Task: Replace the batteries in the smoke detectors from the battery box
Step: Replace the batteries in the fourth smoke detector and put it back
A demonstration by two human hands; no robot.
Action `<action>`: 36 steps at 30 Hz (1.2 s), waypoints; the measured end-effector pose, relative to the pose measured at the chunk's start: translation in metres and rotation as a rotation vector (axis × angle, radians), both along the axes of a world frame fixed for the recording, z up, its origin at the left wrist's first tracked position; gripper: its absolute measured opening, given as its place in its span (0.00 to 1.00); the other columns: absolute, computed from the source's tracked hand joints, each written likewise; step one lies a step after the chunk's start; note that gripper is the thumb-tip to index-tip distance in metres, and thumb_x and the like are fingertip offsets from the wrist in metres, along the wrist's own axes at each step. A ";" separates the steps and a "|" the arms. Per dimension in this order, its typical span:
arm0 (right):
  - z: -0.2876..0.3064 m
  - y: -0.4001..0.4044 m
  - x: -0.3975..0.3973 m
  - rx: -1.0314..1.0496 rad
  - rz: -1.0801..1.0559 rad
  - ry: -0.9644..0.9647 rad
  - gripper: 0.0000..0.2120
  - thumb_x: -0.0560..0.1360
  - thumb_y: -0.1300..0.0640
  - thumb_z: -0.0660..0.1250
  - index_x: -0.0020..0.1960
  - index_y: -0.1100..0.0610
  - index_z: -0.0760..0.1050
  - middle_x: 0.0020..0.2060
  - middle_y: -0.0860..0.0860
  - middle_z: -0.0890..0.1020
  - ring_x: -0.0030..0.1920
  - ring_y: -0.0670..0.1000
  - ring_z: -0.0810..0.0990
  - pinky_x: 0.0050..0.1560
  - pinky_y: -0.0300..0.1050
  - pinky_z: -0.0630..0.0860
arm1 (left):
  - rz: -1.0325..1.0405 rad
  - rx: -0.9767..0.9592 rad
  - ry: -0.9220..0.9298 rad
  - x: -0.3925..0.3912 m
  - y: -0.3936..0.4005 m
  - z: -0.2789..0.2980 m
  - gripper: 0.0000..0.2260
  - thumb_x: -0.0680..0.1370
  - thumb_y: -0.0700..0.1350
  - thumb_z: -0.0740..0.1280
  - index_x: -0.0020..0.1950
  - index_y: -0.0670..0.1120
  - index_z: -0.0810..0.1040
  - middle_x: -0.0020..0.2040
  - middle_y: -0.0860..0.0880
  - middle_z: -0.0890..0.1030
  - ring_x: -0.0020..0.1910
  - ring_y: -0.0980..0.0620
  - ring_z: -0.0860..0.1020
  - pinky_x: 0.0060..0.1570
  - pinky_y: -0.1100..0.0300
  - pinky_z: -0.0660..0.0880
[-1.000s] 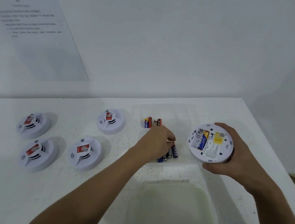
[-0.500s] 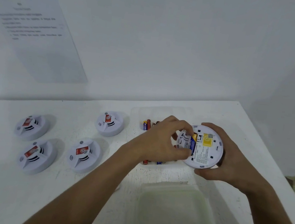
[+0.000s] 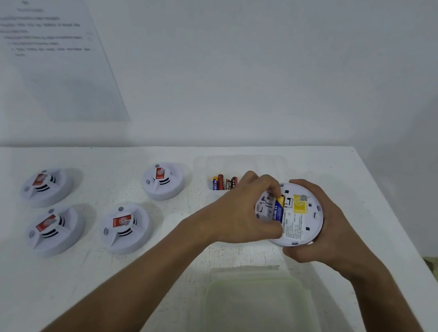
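My right hand (image 3: 334, 232) grips a white round smoke detector (image 3: 298, 217), held back side up over the clear battery box (image 3: 207, 164). A blue and yellow battery (image 3: 278, 210) sits in its open compartment. My left hand (image 3: 239, 212) curls its fingers over that compartment, thumb and fingertips on the battery. Several loose batteries (image 3: 222, 183) lie in the box's far left corner. The rest of the box is hidden behind my hands.
Several more smoke detectors lie face up on the white table: one (image 3: 163, 180) beside the box, others (image 3: 126, 227) (image 3: 44, 185) (image 3: 52, 229) further left. The box's translucent lid (image 3: 257, 314) lies near me. A printed sheet (image 3: 53, 43) hangs on the wall. The table's edge runs along the right.
My left hand left the batteries in the box and came up to the detector's compartment. My right hand brought the detector left, over the box.
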State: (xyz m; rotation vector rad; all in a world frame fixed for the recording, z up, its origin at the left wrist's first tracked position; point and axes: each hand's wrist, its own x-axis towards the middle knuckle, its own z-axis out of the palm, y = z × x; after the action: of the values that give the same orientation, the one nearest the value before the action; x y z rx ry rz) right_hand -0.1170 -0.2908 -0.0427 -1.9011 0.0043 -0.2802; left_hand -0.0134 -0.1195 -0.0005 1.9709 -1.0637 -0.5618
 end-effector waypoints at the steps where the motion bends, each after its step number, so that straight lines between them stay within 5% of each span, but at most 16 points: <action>1: -0.002 0.000 0.001 0.002 -0.003 -0.001 0.46 0.52 0.54 0.78 0.69 0.51 0.67 0.57 0.42 0.80 0.57 0.47 0.81 0.53 0.36 0.78 | 0.010 -0.003 -0.002 -0.001 -0.001 -0.001 0.19 0.69 0.43 0.74 0.53 0.53 0.69 0.52 0.52 0.67 0.51 0.56 0.73 0.44 0.67 0.72; 7: -0.005 -0.001 0.005 -0.031 -0.044 -0.015 0.44 0.52 0.52 0.77 0.67 0.46 0.67 0.55 0.42 0.80 0.55 0.47 0.81 0.50 0.35 0.79 | 0.149 -0.075 -0.124 0.002 -0.008 -0.010 0.18 0.69 0.47 0.75 0.49 0.50 0.68 0.53 0.52 0.66 0.49 0.58 0.70 0.42 0.74 0.68; 10: -0.005 -0.005 0.003 -0.030 -0.073 -0.029 0.42 0.53 0.53 0.77 0.66 0.46 0.68 0.55 0.42 0.80 0.55 0.46 0.81 0.49 0.35 0.79 | 0.218 -0.133 -0.166 0.005 -0.011 -0.014 0.14 0.73 0.50 0.73 0.46 0.48 0.69 0.48 0.51 0.73 0.45 0.55 0.72 0.40 0.69 0.68; 15: -0.004 -0.014 -0.005 -0.065 -0.105 -0.017 0.42 0.55 0.61 0.79 0.66 0.47 0.69 0.55 0.42 0.79 0.56 0.45 0.80 0.49 0.35 0.79 | 0.279 -0.263 0.135 0.005 -0.016 -0.013 0.10 0.72 0.40 0.73 0.45 0.46 0.71 0.40 0.48 0.82 0.37 0.53 0.78 0.38 0.57 0.78; 18: 0.000 -0.023 -0.014 -0.073 -0.172 -0.012 0.43 0.55 0.63 0.78 0.62 0.35 0.69 0.55 0.35 0.78 0.56 0.39 0.78 0.48 0.30 0.77 | 0.454 -0.326 0.256 0.014 -0.017 -0.019 0.09 0.74 0.39 0.72 0.46 0.47 0.73 0.40 0.45 0.83 0.34 0.53 0.78 0.36 0.50 0.78; 20: 0.001 -0.029 -0.019 -0.061 -0.194 0.001 0.43 0.55 0.63 0.78 0.59 0.29 0.69 0.55 0.34 0.78 0.57 0.38 0.78 0.48 0.30 0.77 | 0.461 -0.196 0.230 0.019 -0.017 -0.028 0.09 0.74 0.41 0.72 0.47 0.49 0.73 0.39 0.48 0.83 0.30 0.58 0.77 0.31 0.58 0.76; 23: -0.003 -0.029 -0.023 -0.038 -0.184 0.030 0.42 0.55 0.63 0.78 0.62 0.35 0.69 0.56 0.36 0.79 0.57 0.40 0.78 0.49 0.31 0.77 | 0.382 0.053 0.152 0.016 -0.018 -0.043 0.09 0.74 0.42 0.72 0.49 0.50 0.73 0.38 0.54 0.81 0.29 0.62 0.76 0.25 0.73 0.70; 28: -0.006 -0.023 -0.021 -0.011 -0.168 0.049 0.42 0.55 0.63 0.78 0.65 0.42 0.68 0.56 0.37 0.79 0.58 0.40 0.78 0.50 0.32 0.78 | 0.423 0.116 0.158 0.013 -0.022 -0.057 0.12 0.74 0.42 0.73 0.50 0.46 0.71 0.43 0.45 0.82 0.29 0.56 0.75 0.19 0.73 0.66; 36: -0.004 -0.022 -0.016 -0.008 -0.163 0.069 0.43 0.55 0.63 0.78 0.65 0.42 0.67 0.55 0.34 0.78 0.58 0.38 0.77 0.48 0.30 0.77 | 0.477 0.093 -0.003 0.027 -0.010 -0.048 0.08 0.75 0.49 0.72 0.49 0.49 0.75 0.40 0.54 0.78 0.35 0.62 0.75 0.26 0.76 0.69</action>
State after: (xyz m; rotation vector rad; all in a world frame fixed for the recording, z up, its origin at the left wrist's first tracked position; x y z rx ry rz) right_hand -0.1333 -0.3130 -0.0465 -1.9209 0.2056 -0.3244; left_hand 0.0138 -0.1291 -0.0483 2.2077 -0.5420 -0.3497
